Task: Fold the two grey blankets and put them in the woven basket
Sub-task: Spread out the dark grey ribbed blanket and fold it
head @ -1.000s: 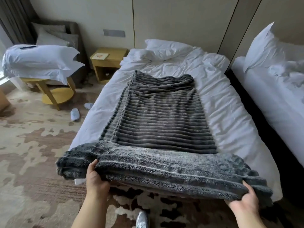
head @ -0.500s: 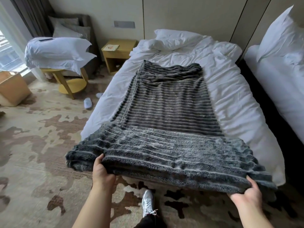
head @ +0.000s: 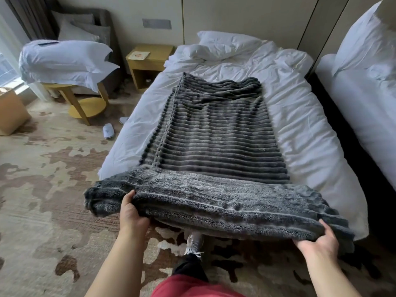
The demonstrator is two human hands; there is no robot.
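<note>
A grey ribbed blanket (head: 216, 138) lies lengthwise on the white bed (head: 300, 129), folded into a long strip. Its near end is lifted off the foot of the bed and hangs over the floor. My left hand (head: 131, 213) grips the near left corner from below. My right hand (head: 317, 243) grips the near right corner, thumb on top. I see only one grey blanket. No woven basket is in view.
A second bed (head: 364, 99) with pillows stands to the right, across a narrow dark gap. On the left are a yellow nightstand (head: 147, 63), a round yellow table with stacked pillows (head: 64, 61), a cardboard box (head: 10, 110) and slippers (head: 108, 130). My shoe (head: 194, 243) is under the blanket.
The near end of the blanket dropped a little, then rose again in both hands. The view shifted right and back slightly; my shoe and red clothing came into sight.
</note>
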